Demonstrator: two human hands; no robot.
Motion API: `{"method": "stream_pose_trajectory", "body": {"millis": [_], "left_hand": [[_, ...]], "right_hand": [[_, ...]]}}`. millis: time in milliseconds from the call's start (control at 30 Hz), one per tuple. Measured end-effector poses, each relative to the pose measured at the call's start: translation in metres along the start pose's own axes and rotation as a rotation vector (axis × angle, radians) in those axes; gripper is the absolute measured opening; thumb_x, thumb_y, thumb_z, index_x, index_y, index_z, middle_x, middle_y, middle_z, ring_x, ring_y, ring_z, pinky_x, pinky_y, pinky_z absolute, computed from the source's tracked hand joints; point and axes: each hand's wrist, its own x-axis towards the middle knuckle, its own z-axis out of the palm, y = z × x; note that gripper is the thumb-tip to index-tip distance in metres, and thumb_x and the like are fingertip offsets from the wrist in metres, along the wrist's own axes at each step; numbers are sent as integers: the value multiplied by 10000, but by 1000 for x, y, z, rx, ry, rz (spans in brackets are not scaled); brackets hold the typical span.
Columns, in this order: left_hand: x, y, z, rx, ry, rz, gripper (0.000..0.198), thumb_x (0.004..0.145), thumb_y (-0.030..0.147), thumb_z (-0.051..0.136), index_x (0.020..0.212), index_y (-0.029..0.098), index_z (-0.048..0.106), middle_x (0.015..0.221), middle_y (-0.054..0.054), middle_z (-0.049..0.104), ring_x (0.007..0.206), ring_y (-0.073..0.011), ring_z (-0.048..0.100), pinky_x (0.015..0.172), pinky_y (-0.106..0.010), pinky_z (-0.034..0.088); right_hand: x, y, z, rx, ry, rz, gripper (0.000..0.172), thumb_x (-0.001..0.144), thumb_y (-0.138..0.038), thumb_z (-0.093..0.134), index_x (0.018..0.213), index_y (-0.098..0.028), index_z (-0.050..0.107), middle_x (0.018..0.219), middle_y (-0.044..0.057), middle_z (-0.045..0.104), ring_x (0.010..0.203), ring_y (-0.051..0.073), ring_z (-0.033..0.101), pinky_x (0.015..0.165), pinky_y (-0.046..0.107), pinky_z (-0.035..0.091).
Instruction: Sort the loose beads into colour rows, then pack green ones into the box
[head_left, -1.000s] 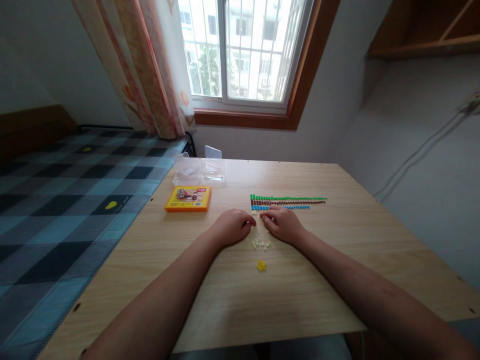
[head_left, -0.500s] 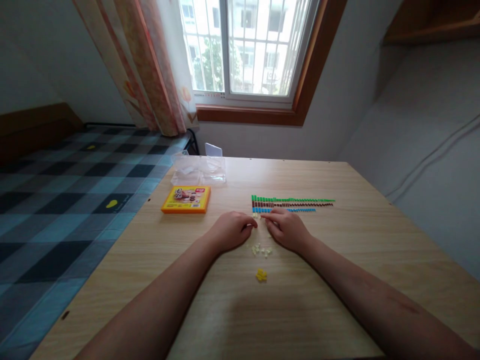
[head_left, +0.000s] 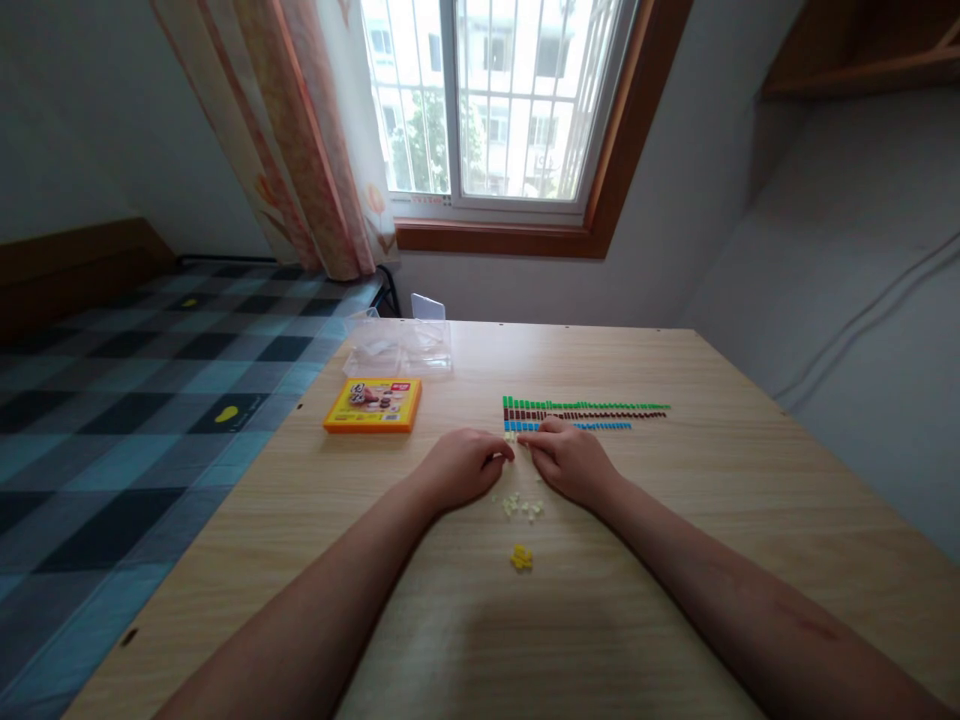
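Apparently grouped by colour, a few pale bricks (head_left: 511,437) sit mid-frame between the left hand (head_left: 469,466) and right hand (head_left: 570,456); I can't tell whether either grips anything.

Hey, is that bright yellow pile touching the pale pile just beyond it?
Apart. The head view shows a strip of tabletop between the yellow pile and the pale pile.

left hand (head_left: 466,468) near right hand (head_left: 570,455)

Two hands (head_left: 466,467) rest on the table (head_left: 525,655) near cream-coloured pieces (head_left: 511,506).
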Motion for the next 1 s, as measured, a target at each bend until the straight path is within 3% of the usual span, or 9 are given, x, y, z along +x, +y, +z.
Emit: {"method": "stream_pose_trajectory", "body": {"millis": [767, 1000], "left_hand": [[-1, 0, 0, 9, -4, 3, 280, 855, 176, 546, 978, 247, 788, 972, -30, 782, 893, -201, 702, 856, -305, 536], [0, 1, -1, 21, -14, -2, 275, 860, 184, 547, 977, 245, 788, 968, -34, 782, 886, -213, 702, 853, -320, 535]], "right_hand": [[0, 0, 1, 4, 12, 5, 305, 950, -186, 546, 1148, -261, 765, 932, 53, 681, 872, 179, 631, 747, 256, 473], [1, 0, 2, -3, -1, 18, 275, 955, -200, 550, 1085, -267, 782, 937, 52, 677, 855, 173, 629, 739, 252, 474]]}}
